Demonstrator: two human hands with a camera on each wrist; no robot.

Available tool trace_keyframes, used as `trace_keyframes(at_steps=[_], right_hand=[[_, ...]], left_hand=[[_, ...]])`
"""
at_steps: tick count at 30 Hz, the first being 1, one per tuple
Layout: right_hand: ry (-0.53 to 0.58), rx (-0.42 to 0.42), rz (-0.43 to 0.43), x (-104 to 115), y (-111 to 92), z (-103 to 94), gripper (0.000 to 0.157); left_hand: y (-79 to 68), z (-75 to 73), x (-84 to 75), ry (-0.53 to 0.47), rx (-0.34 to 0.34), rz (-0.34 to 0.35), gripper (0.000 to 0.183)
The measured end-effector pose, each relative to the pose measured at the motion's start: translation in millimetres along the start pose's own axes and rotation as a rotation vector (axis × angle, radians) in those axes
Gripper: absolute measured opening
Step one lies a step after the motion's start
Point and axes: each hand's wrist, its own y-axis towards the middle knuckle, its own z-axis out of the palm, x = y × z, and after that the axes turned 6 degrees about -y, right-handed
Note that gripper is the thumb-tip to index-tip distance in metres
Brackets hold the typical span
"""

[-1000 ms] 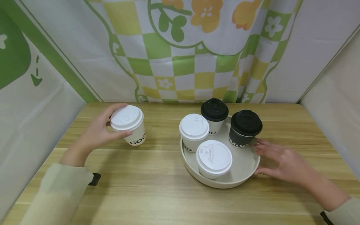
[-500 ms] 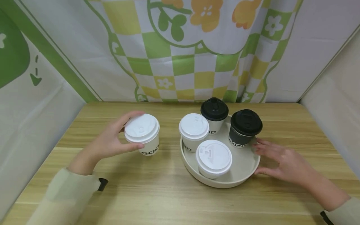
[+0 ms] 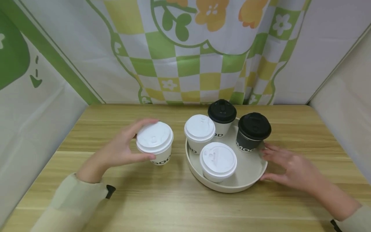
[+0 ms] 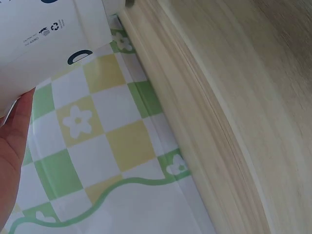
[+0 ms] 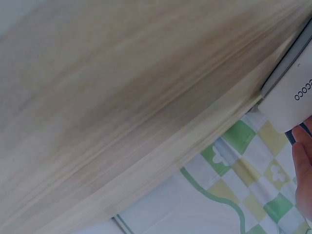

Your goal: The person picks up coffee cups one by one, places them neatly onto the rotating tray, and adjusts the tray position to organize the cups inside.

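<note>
My left hand (image 3: pixel 121 149) grips a white paper coffee cup (image 3: pixel 155 141) with a white lid, thumb in front and fingers behind. The cup (image 4: pixel 53 44) also shows in the left wrist view; whether its base touches the table is unclear. To its right lies a round beige tray (image 3: pixel 249 174). My right hand (image 3: pixel 292 167) holds the tray's right rim, fingers at the edge and thumb outside. On the tray stand two white-lidded cups, one at the left (image 3: pixel 200 132) and one in front (image 3: pixel 218 161), a black-lidded white cup (image 3: pixel 222 116) behind, and a dark cup (image 3: pixel 252 132) at right.
The wooden table (image 3: pixel 162 199) ends at the back against a checked, flowered curtain (image 3: pixel 188 67). Pale fabric walls stand at the left (image 3: pixel 34 106) and right (image 3: pixel 347 80). Bare wood shows between the held cup and the tray.
My left hand has carried its cup to the right and a little nearer the front, closer to the tray. My right hand keeps its place at the rim.
</note>
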Motion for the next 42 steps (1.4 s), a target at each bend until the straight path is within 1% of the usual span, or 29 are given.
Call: trace_keyframes(at_steps=[3, 10, 18, 26, 29, 32, 36, 39, 42], right_hand=[[-0.018, -0.008, -0.006, 2, 1, -1.5, 0.069], [-0.054, -0.009, -0.023, 8, 4, -7.0, 0.069], [-0.046, -0.04, -0.038, 17, 4, -8.5, 0.067], [-0.045, -0.027, -0.007, 24, 4, -10.5, 0.067], [-0.039, -0.044, -0.014, 24, 2, -7.6, 0.067], [-0.014, -0.067, -0.032, 17, -2, -3.5, 0.067], [0.092, -0.087, -0.035, -2, -4, -0.3, 0.066], [0.153, -0.081, -0.036, -17, -2, 0.3, 0.066], [0.172, -0.061, -0.043, -27, 0, 0.8, 0.065]], left_hand=[[2.0, 1.7, -2.8, -0.006, 0.009, 0.011, 0.094], [4.2, 5.0, -9.3, -0.007, 0.023, 0.011, 0.094], [7.0, 8.7, -8.5, -0.017, 0.029, 0.035, 0.094], [6.1, 9.5, -8.6, -0.022, 0.029, 0.03, 0.094], [5.7, 9.9, -8.5, -0.024, 0.027, 0.03, 0.094], [5.0, 10.5, -8.3, -0.023, 0.028, 0.028, 0.093], [3.5, 10.1, -9.3, -0.021, 0.027, 0.013, 0.094], [1.2, 8.9, -10.5, -0.022, 0.019, -0.005, 0.095], [-1.1, 7.9, -11.8, -0.024, 0.014, -0.012, 0.095]])
